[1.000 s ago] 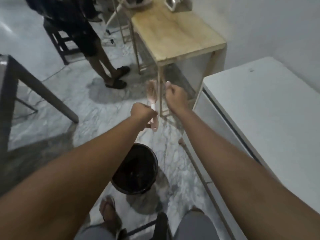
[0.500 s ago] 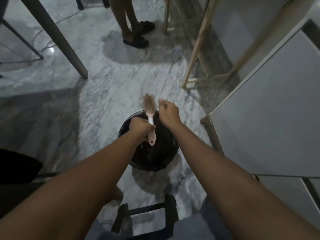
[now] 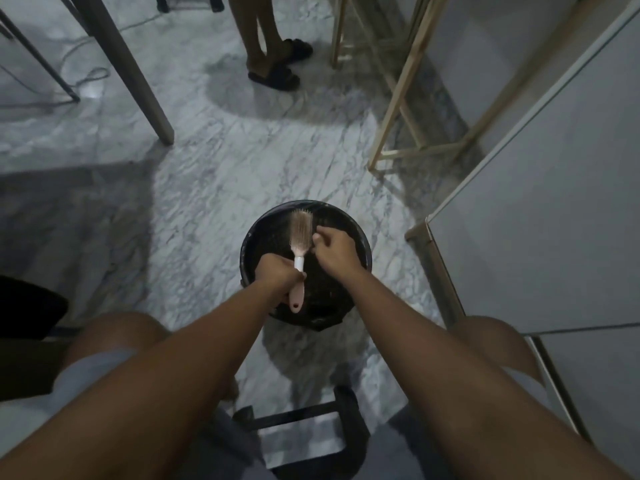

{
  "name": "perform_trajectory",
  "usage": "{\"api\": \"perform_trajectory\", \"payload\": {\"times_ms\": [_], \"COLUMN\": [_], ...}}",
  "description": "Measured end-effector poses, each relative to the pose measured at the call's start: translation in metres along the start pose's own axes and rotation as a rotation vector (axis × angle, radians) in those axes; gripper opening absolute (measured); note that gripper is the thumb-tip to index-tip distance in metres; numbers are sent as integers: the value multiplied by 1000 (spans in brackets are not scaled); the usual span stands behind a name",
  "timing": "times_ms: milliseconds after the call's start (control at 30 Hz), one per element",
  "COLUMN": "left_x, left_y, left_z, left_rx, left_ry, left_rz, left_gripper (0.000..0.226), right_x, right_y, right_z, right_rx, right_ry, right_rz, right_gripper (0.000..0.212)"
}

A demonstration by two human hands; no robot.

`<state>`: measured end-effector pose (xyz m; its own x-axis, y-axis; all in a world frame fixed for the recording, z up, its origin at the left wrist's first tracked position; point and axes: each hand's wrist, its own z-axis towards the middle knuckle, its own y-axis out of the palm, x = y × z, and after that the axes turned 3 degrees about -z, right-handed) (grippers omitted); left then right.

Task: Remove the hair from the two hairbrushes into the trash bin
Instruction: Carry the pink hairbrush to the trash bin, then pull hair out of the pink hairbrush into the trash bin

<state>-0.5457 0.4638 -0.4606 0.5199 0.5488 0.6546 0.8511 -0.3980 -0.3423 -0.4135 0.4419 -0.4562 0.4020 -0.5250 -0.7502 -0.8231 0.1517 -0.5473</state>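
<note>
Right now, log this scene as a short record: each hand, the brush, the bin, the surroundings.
left hand: grips the pink hairbrush by its handle
right hand: fingers curled beside the brush head; unclear whether they pinch hair
brush position: held over the black trash bin, head pointing away from the person
bin: stands on the marble floor, below both hands
surroundings: white cabinet to the right; another person's sandalled feet beyond the bin
</note>
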Motion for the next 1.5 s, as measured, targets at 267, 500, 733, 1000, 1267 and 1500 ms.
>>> {"api": "perform_trajectory", "payload": {"times_ms": [267, 500, 733, 1000, 1267, 1500], "left_x": [-24, -53, -48, -49, -68, -73], "left_y": [19, 30, 26, 32, 36, 27], "left_z": [24, 60, 80, 90, 88, 86], "left_rx": [-99, -209, -260, -217, -82, -77], "left_ry": [-62, -127, -100, -110, -217, -159], "left_rz": [-137, -285, -399, -340, -454, -502], "left_gripper": [20, 25, 28, 20, 26, 25], "right_x": [36, 65, 63, 61, 53, 51], "right_y": [17, 39, 47, 48, 40, 34], "right_z": [18, 41, 56, 61, 53, 47], "right_rx": [19, 41, 44, 58, 193, 350], "right_ry": [52, 75, 95, 85, -157, -197], "right_rz": [134, 155, 291, 274, 175, 78], "right_gripper": [46, 44, 10, 10, 10, 7]}}
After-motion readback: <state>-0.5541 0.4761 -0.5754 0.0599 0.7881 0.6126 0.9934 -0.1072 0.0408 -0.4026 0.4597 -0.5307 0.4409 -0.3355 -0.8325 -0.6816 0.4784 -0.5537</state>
